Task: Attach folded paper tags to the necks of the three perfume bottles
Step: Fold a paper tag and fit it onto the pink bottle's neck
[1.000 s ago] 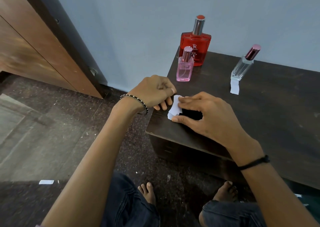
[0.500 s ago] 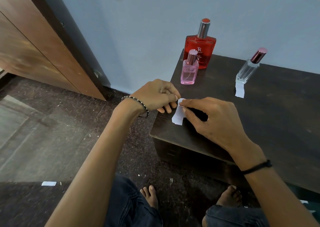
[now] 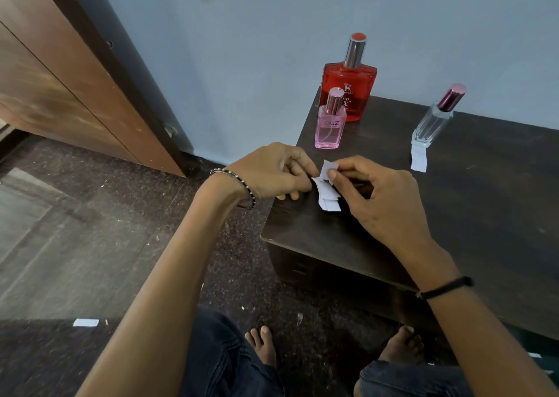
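A small white paper tag (image 3: 328, 195) is pinched between my left hand (image 3: 276, 172) and my right hand (image 3: 379, 197), just above the near left corner of the dark wooden table (image 3: 484, 215). Part of the paper is folded up at its top. A large red perfume bottle (image 3: 349, 91) stands at the back left of the table, with a small pink bottle (image 3: 330, 124) in front of it. A clear bottle with a maroon cap (image 3: 434, 121) stands to the right, and a white paper strip (image 3: 419, 156) lies at its base.
A blue wall runs behind the table. A brown wooden door (image 3: 60, 79) stands at the left. The dark speckled floor holds a scrap of white paper (image 3: 85, 322). My bare feet (image 3: 263, 345) and jeans show below the table's front edge.
Both hands have lifted the paper off the table's surface and worked it; its top edge now stands folded up between the fingers.
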Available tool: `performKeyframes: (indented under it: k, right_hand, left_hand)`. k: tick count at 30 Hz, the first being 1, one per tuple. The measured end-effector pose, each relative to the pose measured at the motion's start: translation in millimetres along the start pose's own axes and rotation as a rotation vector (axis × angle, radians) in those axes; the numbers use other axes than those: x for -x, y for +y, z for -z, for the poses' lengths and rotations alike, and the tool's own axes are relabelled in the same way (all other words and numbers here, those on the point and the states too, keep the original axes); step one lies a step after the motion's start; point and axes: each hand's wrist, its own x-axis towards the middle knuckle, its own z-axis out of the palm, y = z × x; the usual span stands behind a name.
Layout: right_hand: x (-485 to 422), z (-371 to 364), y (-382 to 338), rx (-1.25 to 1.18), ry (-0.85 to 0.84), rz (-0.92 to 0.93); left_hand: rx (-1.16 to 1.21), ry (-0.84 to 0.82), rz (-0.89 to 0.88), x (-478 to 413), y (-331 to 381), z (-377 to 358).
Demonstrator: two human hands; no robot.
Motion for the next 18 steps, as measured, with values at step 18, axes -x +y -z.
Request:
performKeyframes:
  k: [18]
  right_hand:
    - [-2.1,1.4,3.5,-0.054,-0.036,-0.111]
  left_hand:
    - [-0.061,0.057,0.009,-7.7,5.1,-9.3]
